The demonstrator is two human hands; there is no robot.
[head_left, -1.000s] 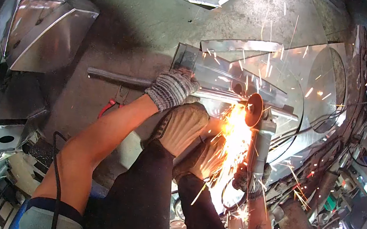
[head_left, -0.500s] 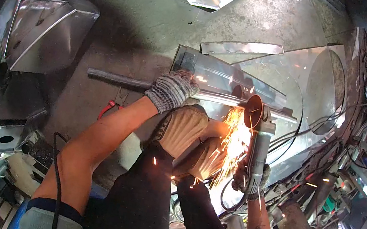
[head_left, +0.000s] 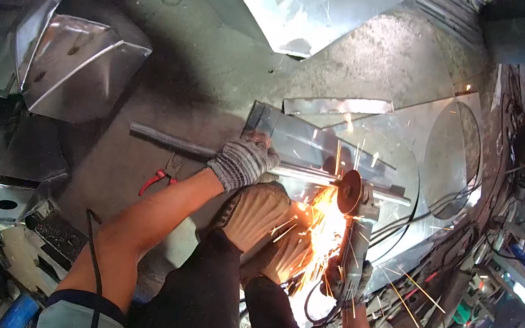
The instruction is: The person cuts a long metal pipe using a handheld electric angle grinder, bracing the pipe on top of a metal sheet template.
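My left hand, in a striped grey glove, is closed round a long metal tube that lies across the floor in front of my shoes. An angle grinder stands nearly upright in the grip of my right hand, which wears a dark glove. Its reddish-brown disc meets the right part of the tube. Bright sparks pour down from the contact beside my right shoe. A flat metal piece lies just beyond the tube.
Red-handled pliers lie left of my shoes. Bent sheet metal stands at the left and the top. A large flat sheet lies at the right, near cables and clutter. A black cord hangs by my left arm.
The whole view has shifted, so the floor and tube appear lower. The grinder's disc sits slightly further left along the tube, and the sparks have changed shape. Both hands keep their holds.
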